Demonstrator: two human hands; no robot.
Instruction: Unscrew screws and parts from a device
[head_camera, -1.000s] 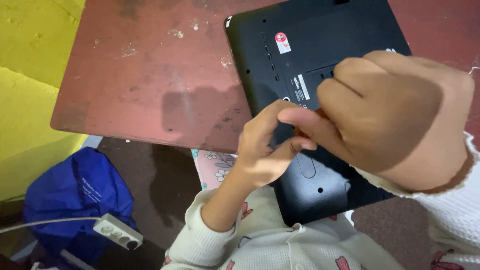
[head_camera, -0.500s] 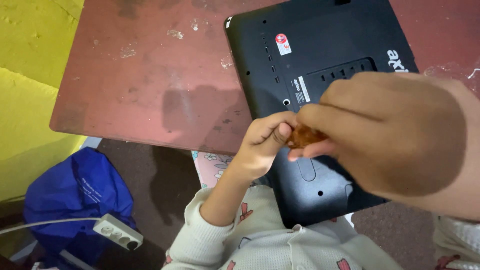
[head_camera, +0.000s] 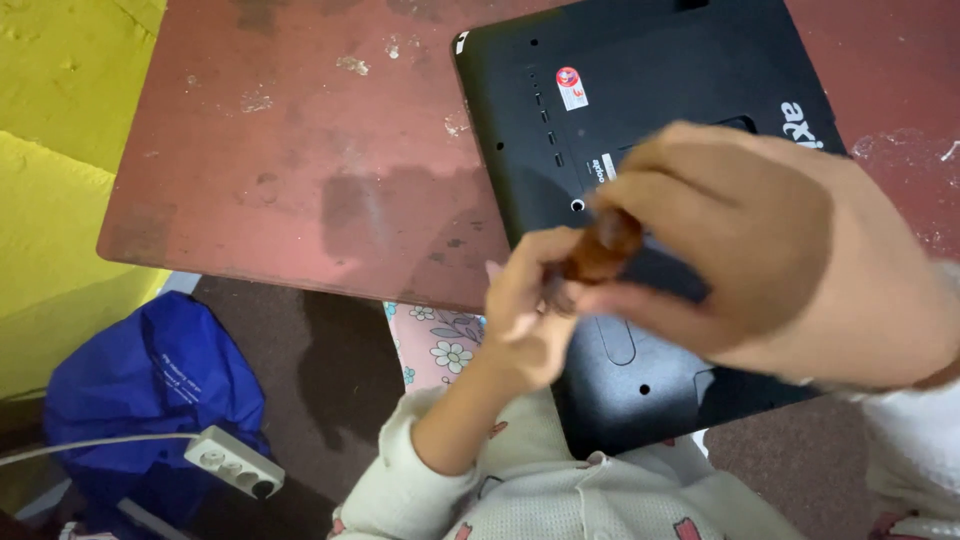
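1. The right hand (head_camera: 760, 240) is hovering close to the camera, its fingers pinched narrow around a small brown, blurred object (head_camera: 603, 248); I cannot tell what that object is.
2. The left hand (head_camera: 525, 315) is coming up from below, fingers curled and meeting the same brown object at its lower-left end.
3. The object's long axis is tilting from lower left to upper right, lying between the two hands, the right hand gripping most of it.
4. Both hands are working just above the black laptop (head_camera: 640, 90), which is lying underside up on the worn red table (head_camera: 280, 150), overhanging its near edge.
5. A blue bag (head_camera: 150, 390) and a white power strip (head_camera: 235, 462) are sitting on the floor, well apart to the left.
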